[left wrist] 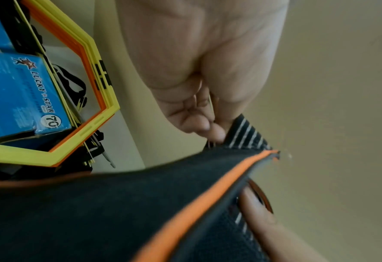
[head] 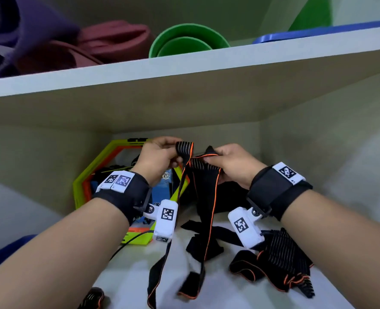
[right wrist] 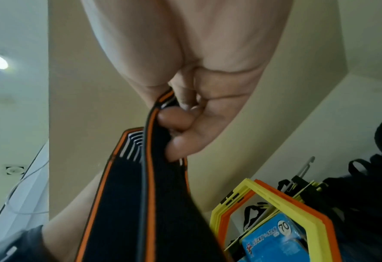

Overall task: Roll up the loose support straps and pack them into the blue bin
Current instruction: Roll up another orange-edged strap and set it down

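A black support strap with orange edging [head: 204,175] is held up over the shelf between both hands, and its long tails hang down to the shelf floor. My left hand [head: 175,157] pinches the striped end of the strap [left wrist: 241,133] with thumb and fingertips [left wrist: 210,131]. My right hand [head: 209,161] grips the strap a little to the right, its fingers [right wrist: 176,134] curled round the folded band [right wrist: 129,195]. Another loose strap [head: 273,259] lies bunched on the shelf at the right, and a third [head: 91,297] pokes in at the bottom edge. A blue bin rim [head: 8,248] shows at lower left.
Yellow and orange hexagon rings [head: 91,172] lean at the back left with blue boxes [head: 164,184] among them. A dark bag [head: 229,192] sits behind the hands. The shelf board [head: 184,70] close overhead carries green bowls [head: 184,41] and folded fabric [head: 109,39].
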Action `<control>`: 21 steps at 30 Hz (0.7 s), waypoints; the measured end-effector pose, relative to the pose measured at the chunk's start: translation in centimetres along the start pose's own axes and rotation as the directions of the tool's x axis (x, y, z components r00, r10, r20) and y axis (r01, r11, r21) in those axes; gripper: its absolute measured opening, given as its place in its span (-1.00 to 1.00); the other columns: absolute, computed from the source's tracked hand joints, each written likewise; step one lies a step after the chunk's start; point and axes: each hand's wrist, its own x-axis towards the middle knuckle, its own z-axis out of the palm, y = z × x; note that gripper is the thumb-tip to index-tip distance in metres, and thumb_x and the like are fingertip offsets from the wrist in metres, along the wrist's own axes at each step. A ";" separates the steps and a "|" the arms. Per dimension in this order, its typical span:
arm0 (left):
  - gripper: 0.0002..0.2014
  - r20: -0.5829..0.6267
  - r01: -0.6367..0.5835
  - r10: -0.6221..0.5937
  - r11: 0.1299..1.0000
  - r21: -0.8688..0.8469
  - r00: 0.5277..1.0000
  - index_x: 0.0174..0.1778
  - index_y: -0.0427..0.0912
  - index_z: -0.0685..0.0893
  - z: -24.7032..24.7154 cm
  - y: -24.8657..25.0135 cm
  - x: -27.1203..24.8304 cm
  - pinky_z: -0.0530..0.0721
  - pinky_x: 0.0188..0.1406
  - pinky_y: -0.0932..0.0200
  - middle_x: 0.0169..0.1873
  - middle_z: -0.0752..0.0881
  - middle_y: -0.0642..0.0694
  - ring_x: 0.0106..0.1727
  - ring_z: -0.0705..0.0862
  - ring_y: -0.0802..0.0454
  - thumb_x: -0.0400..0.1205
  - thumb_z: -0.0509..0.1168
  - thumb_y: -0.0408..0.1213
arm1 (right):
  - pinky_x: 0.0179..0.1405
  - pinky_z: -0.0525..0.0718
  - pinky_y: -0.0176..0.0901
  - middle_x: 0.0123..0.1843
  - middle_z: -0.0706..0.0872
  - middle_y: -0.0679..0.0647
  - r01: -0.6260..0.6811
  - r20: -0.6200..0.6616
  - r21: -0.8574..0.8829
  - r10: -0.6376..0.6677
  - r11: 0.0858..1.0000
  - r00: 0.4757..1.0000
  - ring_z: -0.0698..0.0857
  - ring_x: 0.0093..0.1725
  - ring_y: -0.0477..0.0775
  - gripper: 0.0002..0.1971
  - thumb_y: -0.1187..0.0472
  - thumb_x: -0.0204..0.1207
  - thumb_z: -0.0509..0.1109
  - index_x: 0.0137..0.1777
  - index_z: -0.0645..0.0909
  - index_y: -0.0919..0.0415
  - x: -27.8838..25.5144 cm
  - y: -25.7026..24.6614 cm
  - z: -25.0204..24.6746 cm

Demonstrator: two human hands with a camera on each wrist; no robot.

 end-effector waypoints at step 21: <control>-0.72 0.402 0.307 -0.176 0.906 -0.291 0.899 0.13 -0.22 0.79 -3.5 -1.3 -5.3 0.80 -0.15 0.16 -0.18 0.85 -0.16 -0.25 0.80 0.03 0.69 0.21 -0.54 | -0.59 0.63 -0.21 -0.54 0.63 0.13 -0.044 -0.136 -0.206 0.016 0.978 0.991 0.60 -0.62 0.01 -0.75 0.33 0.34 0.67 -0.36 0.62 0.29 -4.2 -0.3 5.4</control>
